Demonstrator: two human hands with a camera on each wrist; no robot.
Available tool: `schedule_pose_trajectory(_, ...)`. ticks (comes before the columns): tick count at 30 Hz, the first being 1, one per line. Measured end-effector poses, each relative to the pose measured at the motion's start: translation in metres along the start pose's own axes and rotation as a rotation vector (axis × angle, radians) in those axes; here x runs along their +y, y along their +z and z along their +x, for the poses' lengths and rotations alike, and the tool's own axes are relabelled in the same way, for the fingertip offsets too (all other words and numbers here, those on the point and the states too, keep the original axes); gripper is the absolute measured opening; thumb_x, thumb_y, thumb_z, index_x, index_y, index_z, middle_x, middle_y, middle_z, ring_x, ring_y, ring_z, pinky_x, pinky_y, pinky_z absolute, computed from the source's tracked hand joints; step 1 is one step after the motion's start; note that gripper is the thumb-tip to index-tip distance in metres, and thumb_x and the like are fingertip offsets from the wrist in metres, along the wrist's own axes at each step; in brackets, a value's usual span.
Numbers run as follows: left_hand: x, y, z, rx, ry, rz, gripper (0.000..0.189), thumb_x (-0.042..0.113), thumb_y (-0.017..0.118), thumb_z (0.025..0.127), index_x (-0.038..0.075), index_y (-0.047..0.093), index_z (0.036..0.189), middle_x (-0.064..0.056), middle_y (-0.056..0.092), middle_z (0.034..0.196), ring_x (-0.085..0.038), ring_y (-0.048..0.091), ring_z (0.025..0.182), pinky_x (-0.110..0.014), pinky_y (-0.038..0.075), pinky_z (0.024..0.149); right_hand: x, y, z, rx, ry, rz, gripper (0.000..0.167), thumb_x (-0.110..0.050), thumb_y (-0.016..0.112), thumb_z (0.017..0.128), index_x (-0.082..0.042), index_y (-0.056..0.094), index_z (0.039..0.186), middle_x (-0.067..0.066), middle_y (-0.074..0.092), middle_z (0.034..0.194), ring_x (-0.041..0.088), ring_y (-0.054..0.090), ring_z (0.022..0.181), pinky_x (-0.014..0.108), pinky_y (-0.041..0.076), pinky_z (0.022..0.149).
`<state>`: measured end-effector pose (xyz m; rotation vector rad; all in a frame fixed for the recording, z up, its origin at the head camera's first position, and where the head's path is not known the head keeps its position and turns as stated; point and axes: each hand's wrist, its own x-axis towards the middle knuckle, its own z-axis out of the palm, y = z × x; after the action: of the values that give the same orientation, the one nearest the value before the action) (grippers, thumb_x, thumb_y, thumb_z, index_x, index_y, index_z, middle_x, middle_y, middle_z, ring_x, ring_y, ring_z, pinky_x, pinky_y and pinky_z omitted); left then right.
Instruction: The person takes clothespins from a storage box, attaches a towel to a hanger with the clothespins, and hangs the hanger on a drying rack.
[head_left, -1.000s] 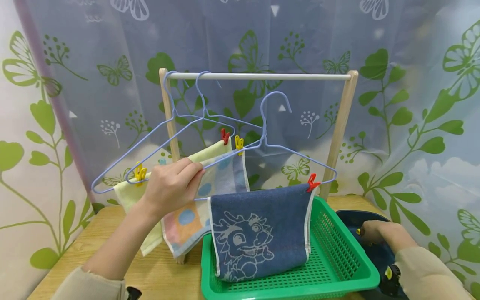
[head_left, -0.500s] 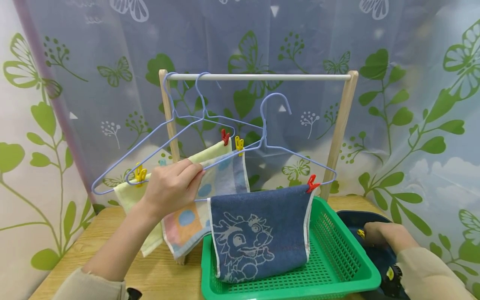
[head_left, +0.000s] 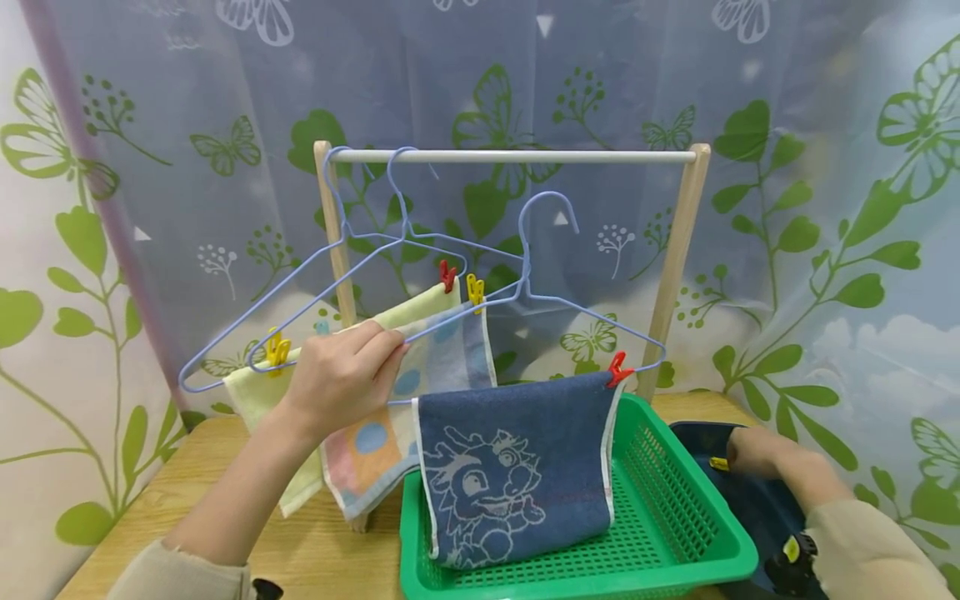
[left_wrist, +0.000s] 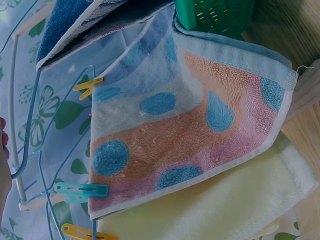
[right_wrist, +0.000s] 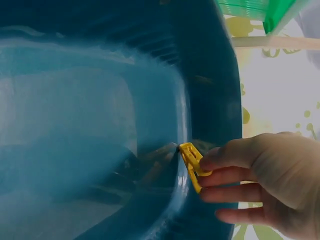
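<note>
My left hand (head_left: pixel 345 371) grips the left arm of a blue wire hanger (head_left: pixel 527 275), held in front of the rack. A navy towel (head_left: pixel 517 467) with a white cartoon drawing drapes over its lower bar, with a red clothespin (head_left: pixel 618 368) at the right corner. On the right, my right hand (head_left: pixel 753 452) reaches into a dark blue basin (right_wrist: pixel 210 100). Its thumb and fingers pinch a yellow clothespin (right_wrist: pixel 192 162) near the basin's wall. Behind the left hand hang a polka-dot towel (left_wrist: pixel 165 120) and a pale yellow towel (left_wrist: pixel 225 205), both clipped to hangers.
A green perforated basket (head_left: pixel 675 500) stands below the navy towel, beside the basin. Two hangers hang at the left end of the white rail (head_left: pixel 517 156) of a wooden-post rack. A teal clothespin (left_wrist: pixel 82 191) holds the polka-dot towel's edge. A patterned curtain hangs behind.
The right hand has shifted slightly toward the far side of the basin with the yellow clothespin in its fingers. The left hand keeps its grip on the hanger.
</note>
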<state>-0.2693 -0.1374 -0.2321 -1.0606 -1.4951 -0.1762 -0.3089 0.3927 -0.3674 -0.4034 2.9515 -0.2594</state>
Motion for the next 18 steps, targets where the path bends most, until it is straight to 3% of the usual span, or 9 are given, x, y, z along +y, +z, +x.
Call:
schedule_pose_trajectory(10, 0.001, 0.000, 0.000, 0.001, 0.005, 0.009, 0.021, 0.008, 0.050, 0.087, 0.003, 0.058, 0.068, -0.003, 0.052, 0.059, -0.013, 0.047, 0.041, -0.021, 0.030, 0.031, -0.006, -0.013, -0.001, 0.154, -0.058, -0.081, 0.012, 0.001, 0.058, 0.073, -0.010, 0.060, 0.070, -0.003, 0.054, 0.067, 0.013, 0.047, 0.058, 0.031, 0.040, 0.051)
schedule_pose_trajectory(18, 0.001, 0.000, 0.000, -0.004, 0.006, 0.008, 0.023, 0.009, 0.049, 0.088, 0.003, 0.058, 0.068, -0.003, 0.053, 0.059, -0.014, 0.048, 0.042, -0.021, 0.030, 0.031, -0.017, -0.021, -0.003, 0.277, -0.125, -0.116, 0.015, 0.004, 0.056, 0.075, -0.011, 0.060, 0.072, -0.004, 0.056, 0.069, 0.015, 0.050, 0.061, 0.034, 0.043, 0.054)
